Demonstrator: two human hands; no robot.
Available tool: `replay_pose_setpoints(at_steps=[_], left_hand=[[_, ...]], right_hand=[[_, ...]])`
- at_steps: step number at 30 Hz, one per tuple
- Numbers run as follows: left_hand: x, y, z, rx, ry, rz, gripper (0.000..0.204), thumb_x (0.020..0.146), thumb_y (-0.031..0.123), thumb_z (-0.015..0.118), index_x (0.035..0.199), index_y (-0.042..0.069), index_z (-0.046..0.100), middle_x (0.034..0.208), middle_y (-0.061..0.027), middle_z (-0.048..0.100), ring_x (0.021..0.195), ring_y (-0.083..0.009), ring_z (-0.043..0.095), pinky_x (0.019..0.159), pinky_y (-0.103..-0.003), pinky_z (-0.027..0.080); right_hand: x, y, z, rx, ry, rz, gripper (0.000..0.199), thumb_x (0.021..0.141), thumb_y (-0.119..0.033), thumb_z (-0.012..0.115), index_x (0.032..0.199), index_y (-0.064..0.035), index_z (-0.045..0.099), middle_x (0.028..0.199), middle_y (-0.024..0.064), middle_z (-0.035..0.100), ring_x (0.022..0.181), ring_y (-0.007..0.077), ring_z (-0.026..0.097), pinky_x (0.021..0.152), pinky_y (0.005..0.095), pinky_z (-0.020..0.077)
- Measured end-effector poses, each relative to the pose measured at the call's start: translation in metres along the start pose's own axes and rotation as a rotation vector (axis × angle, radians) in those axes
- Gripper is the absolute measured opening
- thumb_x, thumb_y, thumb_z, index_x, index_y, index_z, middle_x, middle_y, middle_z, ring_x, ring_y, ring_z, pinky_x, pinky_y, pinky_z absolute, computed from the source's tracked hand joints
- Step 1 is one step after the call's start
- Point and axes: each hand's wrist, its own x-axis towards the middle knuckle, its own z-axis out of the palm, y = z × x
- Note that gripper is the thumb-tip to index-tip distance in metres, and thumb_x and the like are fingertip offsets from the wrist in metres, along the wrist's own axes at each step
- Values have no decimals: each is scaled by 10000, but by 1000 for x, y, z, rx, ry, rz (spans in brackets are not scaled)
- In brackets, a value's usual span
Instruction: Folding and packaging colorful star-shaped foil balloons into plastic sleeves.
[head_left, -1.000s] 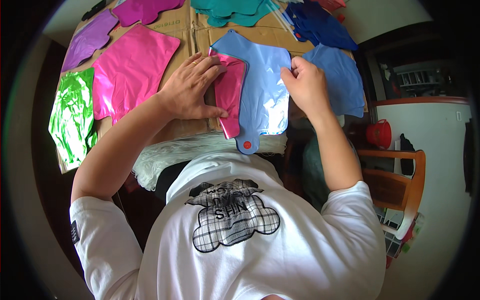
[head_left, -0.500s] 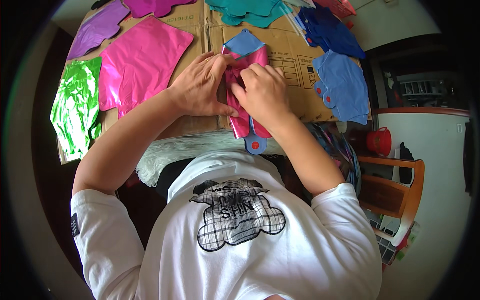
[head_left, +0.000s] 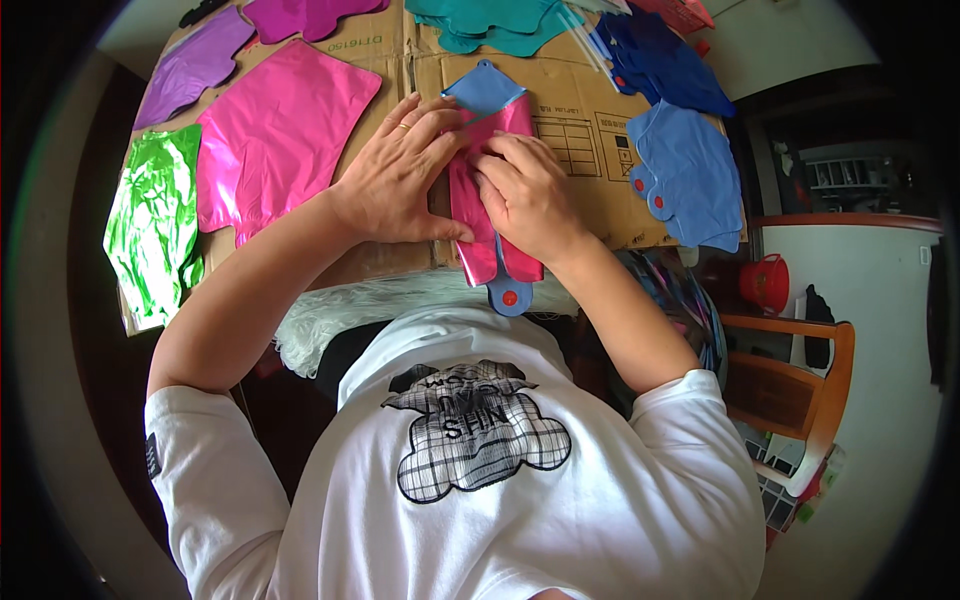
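Note:
In front of me lies a shiny pink foil balloon (head_left: 477,262), uninflated and folded long and narrow. It rests over a blue flat foil balloon (head_left: 486,92), whose pointed top shows beyond the pink and whose rounded tab with a red dot hangs below it. My left hand (head_left: 395,185) lies spread on the pink foil's left side, its fingertips near the upper end and its thumb lower down. With curled fingers pressed together, my right hand (head_left: 535,200) pinches the pink foil near its middle. The fingertips partly hide the foil there.
Cardboard (head_left: 590,205) covers the table. A large pink foil piece (head_left: 285,140), a green one (head_left: 152,225) and purple ones lie left. Teal pieces (head_left: 490,25) lie at the far edge; dark blue (head_left: 665,65) and light blue ones (head_left: 685,170) lie right, beside thin clear sticks. A wooden chair (head_left: 790,390) stands right.
My left fingers have straightened and spread flatter on the pink foil. My right hand has shifted slightly down, and the bunched middle of the foil looks flatter.

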Motion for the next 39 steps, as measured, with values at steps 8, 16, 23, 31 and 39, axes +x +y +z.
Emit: replay_pose_setpoints(at_steps=[8,16,23,31,39], left_hand=[[1,0,2,24,-130,-6,820,702,646,642,1222,25,510,1239,-136,520,1248,-284,442,1131,-489,206],[3,2,-1,72,-161,0,800,717,658,617,1222,44,527,1223,-122,531,1236,-264,458,1143,-505,167],[3,2,1,76,-186,-25,828,693,657,644,1239,48,513,1235,-99,525,1256,-264,445,1124,-524,186],[5,4,0,48,-178,-18,836,674,655,662,1215,33,520,1220,-112,528,1237,-268,462,1120,-524,193],[1,4,0,47,-153,-31,837,657,659,673,1208,48,522,1217,-103,525,1238,-261,461,1125,-524,181]], right_hand=[[-4,2,0,129,-48,94,190,777,-52,636,959,-4,608,1048,154,591,989,329,586,885,395,471],[-3,31,-17,-187,-415,71,799,890,-554,473,1453,-30,255,1514,213,197,1414,350,163,1138,501,111],[-9,27,-21,-187,-407,77,930,823,-658,487,1445,-7,255,1495,265,195,1393,398,193,1125,534,114],[-58,-24,-73,-127,-583,166,1029,749,-692,565,1440,1,249,1482,274,210,1382,412,200,1120,538,131],[0,44,-84,1005,-425,1143,492,879,-298,644,1216,24,489,1092,157,582,990,253,599,850,370,508]])
